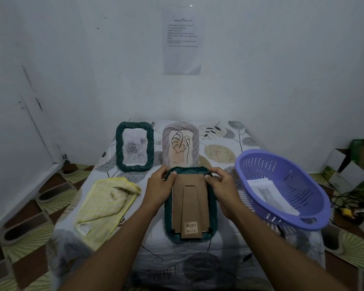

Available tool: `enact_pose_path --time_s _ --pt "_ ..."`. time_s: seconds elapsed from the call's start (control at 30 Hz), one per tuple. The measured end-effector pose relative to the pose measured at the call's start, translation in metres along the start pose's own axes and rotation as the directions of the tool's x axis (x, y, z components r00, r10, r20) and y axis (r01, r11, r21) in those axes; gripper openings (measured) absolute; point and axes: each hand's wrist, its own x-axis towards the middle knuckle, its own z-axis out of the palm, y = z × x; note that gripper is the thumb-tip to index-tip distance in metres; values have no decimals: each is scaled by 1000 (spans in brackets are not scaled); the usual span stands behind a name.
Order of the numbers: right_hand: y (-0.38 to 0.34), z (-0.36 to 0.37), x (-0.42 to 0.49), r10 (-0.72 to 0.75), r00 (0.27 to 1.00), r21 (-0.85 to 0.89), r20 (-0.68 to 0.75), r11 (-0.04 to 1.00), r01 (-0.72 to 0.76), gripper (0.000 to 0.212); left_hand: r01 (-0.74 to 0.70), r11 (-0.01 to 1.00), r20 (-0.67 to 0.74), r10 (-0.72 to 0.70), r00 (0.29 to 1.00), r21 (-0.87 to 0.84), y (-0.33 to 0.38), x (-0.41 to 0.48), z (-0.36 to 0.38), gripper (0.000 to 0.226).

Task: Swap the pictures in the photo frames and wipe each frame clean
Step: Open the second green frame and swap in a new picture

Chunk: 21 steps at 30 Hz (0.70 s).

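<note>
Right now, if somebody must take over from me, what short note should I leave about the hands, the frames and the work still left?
Hands: left hand and right hand each grip a top corner of the face-down green frame; its cardboard back is on.
Behind it the rose frame and the leaf frame stand upright.
The yellow cloth lies at the left; the purple basket at the right holds loose pictures.
Done: one frame laid face down.
Left: open the back, swap pictures, wipe each frame.
</note>
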Motion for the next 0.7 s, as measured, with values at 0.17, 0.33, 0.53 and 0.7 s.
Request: enact_pose_path --time_s 0.17,0.33,0.53,0.7 --pt "5 9 3 14 997 49 -75 999 -10 4 -9 999 -15 8 1000 -39 -4 2 5 23" --pt "10 17 9 85 990 106 -113 992 -74 11 6 997 -12 -7 1000 -77 -8 3 7 22" --pt "13 15 22 116 986 106 -120 989 -103 11 116 987 107 -103 989 -115 -21 3 -4 27" --pt "24 10 22 71 996 -179 -45 981 -78 31 147 989 67 -148 987 10 -37 1 -11 27"
